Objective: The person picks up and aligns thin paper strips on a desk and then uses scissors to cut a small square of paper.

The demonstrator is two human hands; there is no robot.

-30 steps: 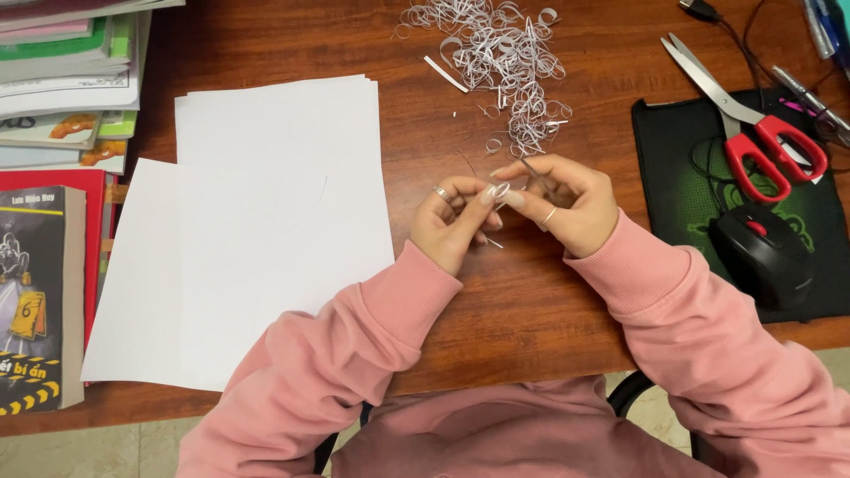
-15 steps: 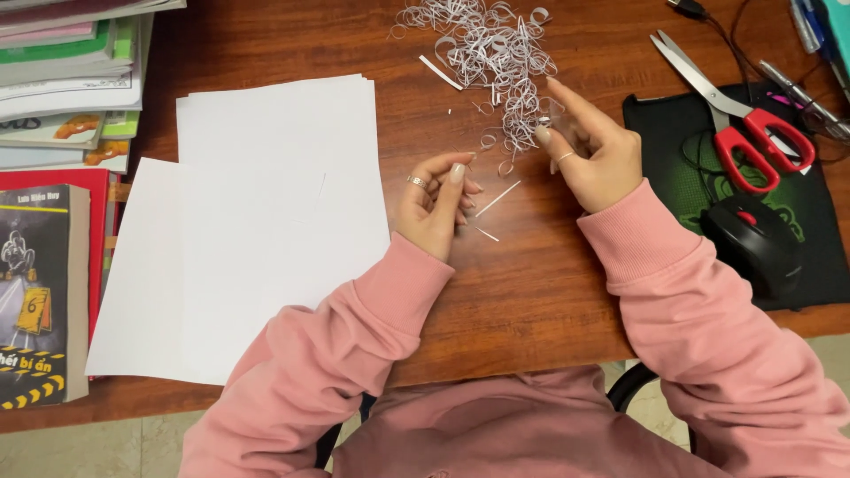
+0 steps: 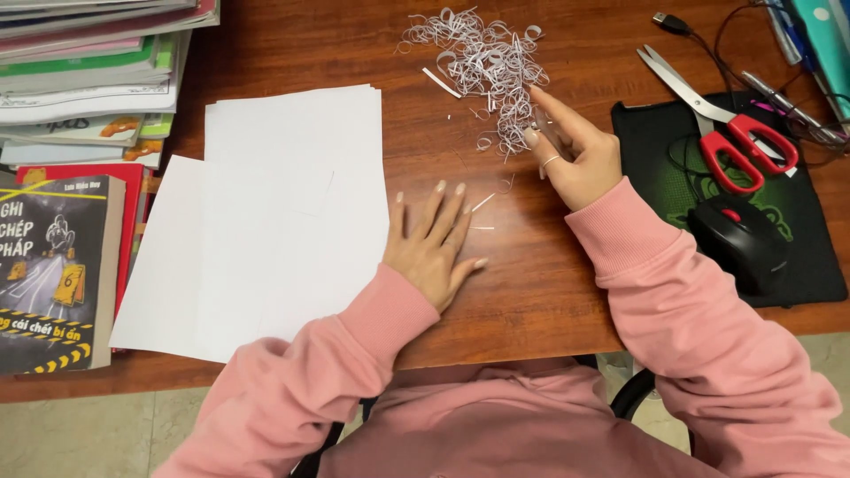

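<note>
My left hand [image 3: 434, 243] lies flat on the wooden desk [image 3: 531, 292], palm down and fingers spread, just right of a loose stack of white paper sheets [image 3: 274, 212]. Two thin white paper slivers [image 3: 482, 204] lie by its fingertips. My right hand [image 3: 575, 155] hovers at the near edge of a heap of small curled white paper strips [image 3: 482, 62]. Its forefinger points into the heap and the thumb is apart from it. A pale bit shows between them, too small to make out. Both arms wear pink sleeves.
Red-handled scissors [image 3: 722, 124] lie on a black mouse mat [image 3: 797, 230] at the right, with a black mouse [image 3: 739, 243] nearer me and cables behind. Stacked books and papers [image 3: 88, 71] fill the far left; a dark paperback [image 3: 53, 265] lies at the left edge.
My hands, pinched together over a paper strip a second ago, have parted. The left has dropped flat onto the desk; the right has reached up to the heap of curls.
</note>
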